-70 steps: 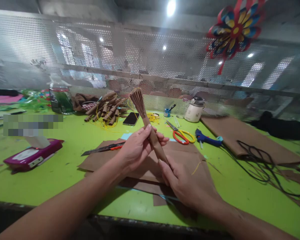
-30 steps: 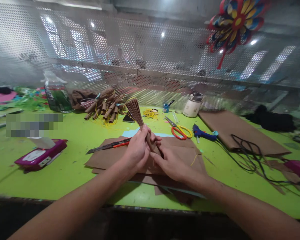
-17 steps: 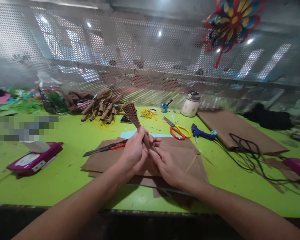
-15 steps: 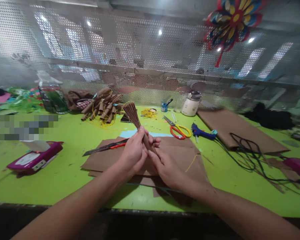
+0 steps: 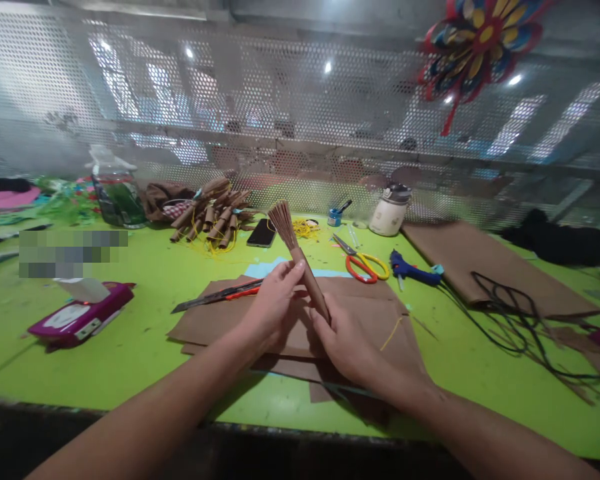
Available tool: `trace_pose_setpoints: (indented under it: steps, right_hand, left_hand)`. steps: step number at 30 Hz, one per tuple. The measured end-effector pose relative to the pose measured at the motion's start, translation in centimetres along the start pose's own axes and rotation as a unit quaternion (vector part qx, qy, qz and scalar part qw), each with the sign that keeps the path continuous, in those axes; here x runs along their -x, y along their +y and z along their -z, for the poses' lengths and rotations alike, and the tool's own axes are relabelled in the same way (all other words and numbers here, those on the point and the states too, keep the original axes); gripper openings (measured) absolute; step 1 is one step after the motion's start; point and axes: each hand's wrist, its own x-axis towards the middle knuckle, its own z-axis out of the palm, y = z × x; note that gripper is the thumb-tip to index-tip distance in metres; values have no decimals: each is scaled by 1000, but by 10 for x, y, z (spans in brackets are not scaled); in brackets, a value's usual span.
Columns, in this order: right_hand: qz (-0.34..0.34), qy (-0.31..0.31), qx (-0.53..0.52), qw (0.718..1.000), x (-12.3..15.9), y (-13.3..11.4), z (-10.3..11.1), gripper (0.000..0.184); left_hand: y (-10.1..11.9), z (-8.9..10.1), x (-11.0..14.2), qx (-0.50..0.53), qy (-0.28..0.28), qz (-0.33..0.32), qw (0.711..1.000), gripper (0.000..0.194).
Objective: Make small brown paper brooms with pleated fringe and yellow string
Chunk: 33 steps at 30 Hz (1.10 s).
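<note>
Between my hands is a small brown paper broom (image 5: 307, 270), with a rolled handle and a fringed, spread top. It leans up and to the left, away from me. My left hand (image 5: 279, 300) is closed about the upper handle, its thumb just below the fringe. Lower down, my right hand (image 5: 341, 333) grips the bottom end of the handle. Some of the fingers are hidden behind the handle. Flat sheets of brown paper (image 5: 375, 310) lie stacked under both hands. A long-bladed cutter with red on its handle (image 5: 215, 295) rests on the stack's left side.
Scissors (image 5: 363, 263) and a blue glue gun (image 5: 413, 269) lie beyond the stack. Similar paper brooms (image 5: 215, 217) are piled at the back left, near a phone (image 5: 261, 233). A purple power strip (image 5: 85, 317) sits left; a black cable (image 5: 505, 313) loops at right.
The broom's handle is now more exposed, as my left hand has loosened around it and my right hand has shifted to its lower end. The view has moved slightly left.
</note>
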Motion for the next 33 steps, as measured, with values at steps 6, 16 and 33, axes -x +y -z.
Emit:
trace_pose_setpoints:
  steps: [6, 16, 33]
  right_hand:
    - [-20, -8, 171, 985, -1, -4, -2, 47]
    - [2, -43, 125, 991, 10, -12, -6, 48]
    - [114, -65, 136, 982, 10, -20, 67, 31]
  left_hand:
    - [-1, 2, 0, -70, 15, -15, 997, 25]
    - [3, 4, -5, 57, 32, 19, 998, 17]
    - [10, 6, -9, 79, 15, 66, 995, 26]
